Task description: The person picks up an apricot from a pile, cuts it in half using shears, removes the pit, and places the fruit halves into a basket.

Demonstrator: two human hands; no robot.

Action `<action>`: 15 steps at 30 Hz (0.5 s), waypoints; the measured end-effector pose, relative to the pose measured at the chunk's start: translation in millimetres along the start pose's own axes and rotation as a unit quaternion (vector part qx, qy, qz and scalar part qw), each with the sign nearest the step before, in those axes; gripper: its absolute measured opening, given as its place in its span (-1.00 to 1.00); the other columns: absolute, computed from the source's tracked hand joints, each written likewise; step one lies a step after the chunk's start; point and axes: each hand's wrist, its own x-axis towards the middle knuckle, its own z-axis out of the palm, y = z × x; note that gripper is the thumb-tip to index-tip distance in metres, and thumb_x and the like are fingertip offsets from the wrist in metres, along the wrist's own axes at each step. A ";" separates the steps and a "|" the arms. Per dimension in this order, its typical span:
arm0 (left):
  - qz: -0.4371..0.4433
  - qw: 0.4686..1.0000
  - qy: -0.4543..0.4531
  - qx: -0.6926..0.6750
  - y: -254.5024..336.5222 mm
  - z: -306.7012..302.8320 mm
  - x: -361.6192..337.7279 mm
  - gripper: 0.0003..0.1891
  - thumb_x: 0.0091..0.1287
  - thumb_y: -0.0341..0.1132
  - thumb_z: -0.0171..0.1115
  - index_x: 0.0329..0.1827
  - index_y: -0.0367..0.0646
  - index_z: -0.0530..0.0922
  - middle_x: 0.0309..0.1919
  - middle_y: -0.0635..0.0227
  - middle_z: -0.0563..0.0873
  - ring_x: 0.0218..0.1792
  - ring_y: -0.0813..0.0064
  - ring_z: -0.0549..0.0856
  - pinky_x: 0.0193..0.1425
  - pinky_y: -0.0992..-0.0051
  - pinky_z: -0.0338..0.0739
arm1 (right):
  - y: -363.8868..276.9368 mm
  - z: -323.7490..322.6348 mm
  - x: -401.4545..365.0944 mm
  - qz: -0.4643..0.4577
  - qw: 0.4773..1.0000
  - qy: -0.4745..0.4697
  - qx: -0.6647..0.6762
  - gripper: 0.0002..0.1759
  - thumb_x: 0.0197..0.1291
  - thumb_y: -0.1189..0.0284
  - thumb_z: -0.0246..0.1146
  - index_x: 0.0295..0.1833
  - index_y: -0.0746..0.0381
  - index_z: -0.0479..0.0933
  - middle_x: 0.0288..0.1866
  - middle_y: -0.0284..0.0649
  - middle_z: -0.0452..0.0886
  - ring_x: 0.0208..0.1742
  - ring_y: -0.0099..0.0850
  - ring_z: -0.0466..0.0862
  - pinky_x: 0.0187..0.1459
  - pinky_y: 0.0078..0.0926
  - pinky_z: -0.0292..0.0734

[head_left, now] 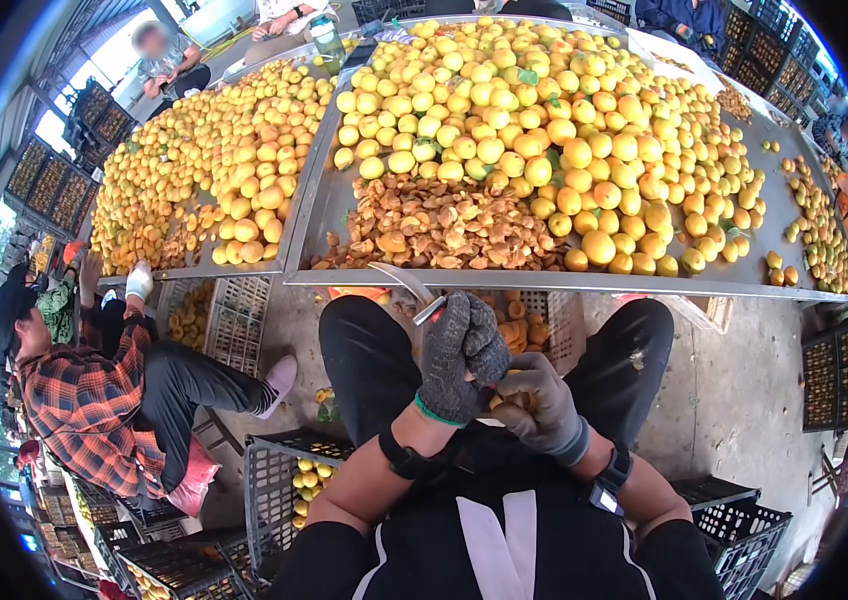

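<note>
My left hand [459, 355], in a dark grey knit glove with a green cuff, is closed around the handle of a knife [404, 284]. The curved blade points up and left, close to the table's front edge. Beside it, my right hand [544, 408] wears a lighter grey glove. Its fingers are curled around an apricot [518, 400], mostly hidden by the glove. Whole yellow-orange apricots [544, 120] are heaped on the metal table [319, 215] ahead. In front of them lies a pile of cut brownish-orange pieces [454, 225].
Below the table edge, a crate [566, 325] holds apricot halves between my knees. Black plastic crates [269, 490] stand on both sides of my seat. A co-worker in a plaid shirt [94, 385] sits at left; others sit across the table. Another apricot heap [224, 150] covers the left table.
</note>
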 end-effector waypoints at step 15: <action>-0.016 0.995 0.067 -0.072 27.3 -41.8 16.4 -0.62 0.50 -0.01 -0.06 -0.42 -0.05 0.40 -0.67 0.57 0.34 -0.79 0.69 0.27 -0.73 0.60 0.16 | 27.6 -8.0 -12.1 0.423 0.812 0.084 0.394 -0.61 0.45 0.23 -0.03 0.17 0.30 0.36 -0.05 -0.14 0.59 -0.16 -0.42 0.67 -0.14 -0.51 0.61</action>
